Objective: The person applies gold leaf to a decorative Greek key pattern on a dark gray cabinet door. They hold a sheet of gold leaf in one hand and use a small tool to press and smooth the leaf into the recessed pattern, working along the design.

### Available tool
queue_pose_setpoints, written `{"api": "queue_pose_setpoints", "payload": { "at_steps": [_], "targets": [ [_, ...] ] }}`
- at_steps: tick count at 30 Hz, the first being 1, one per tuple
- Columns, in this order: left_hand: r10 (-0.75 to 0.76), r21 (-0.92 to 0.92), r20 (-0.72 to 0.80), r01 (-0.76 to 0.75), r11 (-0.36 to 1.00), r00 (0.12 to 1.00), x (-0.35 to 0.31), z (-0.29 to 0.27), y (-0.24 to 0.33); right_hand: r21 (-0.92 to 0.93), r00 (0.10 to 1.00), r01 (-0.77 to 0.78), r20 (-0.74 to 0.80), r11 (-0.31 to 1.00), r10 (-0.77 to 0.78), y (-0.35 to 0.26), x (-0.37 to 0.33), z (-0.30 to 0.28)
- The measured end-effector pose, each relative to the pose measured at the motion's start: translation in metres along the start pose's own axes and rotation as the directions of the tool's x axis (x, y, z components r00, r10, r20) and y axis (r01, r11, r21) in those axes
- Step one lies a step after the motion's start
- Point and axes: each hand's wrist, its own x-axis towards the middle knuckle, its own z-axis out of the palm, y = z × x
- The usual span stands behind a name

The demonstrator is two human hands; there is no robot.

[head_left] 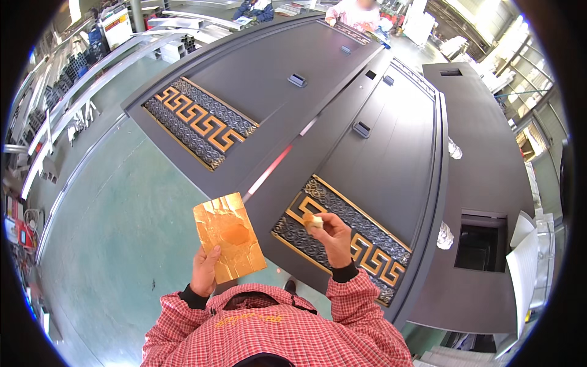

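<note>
My left hand [205,269] grips the lower left edge of a gold-coloured flat sheet [214,220], which has a round patch of orange-gold paint on it. Between the fingertips of my right hand [337,240] is a small pale sponge [314,222], its tip stained gold. That hand is over the dark door panel [391,165] in front of me, at a patterned band [373,260] with a raised gold key motif on black scrollwork. Whether the sponge touches the band, I cannot tell. A second dark panel [244,73] to the left carries a similar band [202,122].
A further dark panel [489,153] with a rectangular opening stands at the right. Beyond the panels a person in pink [354,13] bends over the far end, and another in dark clothes [254,11] is farther left. Long metal profiles [104,67] lie at the left above green floor [110,202].
</note>
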Motion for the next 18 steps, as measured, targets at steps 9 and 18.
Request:
{"api": "queue_pose_setpoints", "payload": {
  "at_steps": [9,18],
  "targets": [
    [-0.015,0.018,-0.031,0.016,1.0,0.999,0.044,-0.083,0.089,-0.022,0.999,-0.03,0.038,0.999,0.031,0.022,0.049,0.117],
    [0.018,0.03,-0.062,-0.016,0.999,0.998,0.111,-0.107,0.149,0.055,0.993,0.0,0.118,0.998,-0.006,0.042,0.142,0.178]
  ]
}}
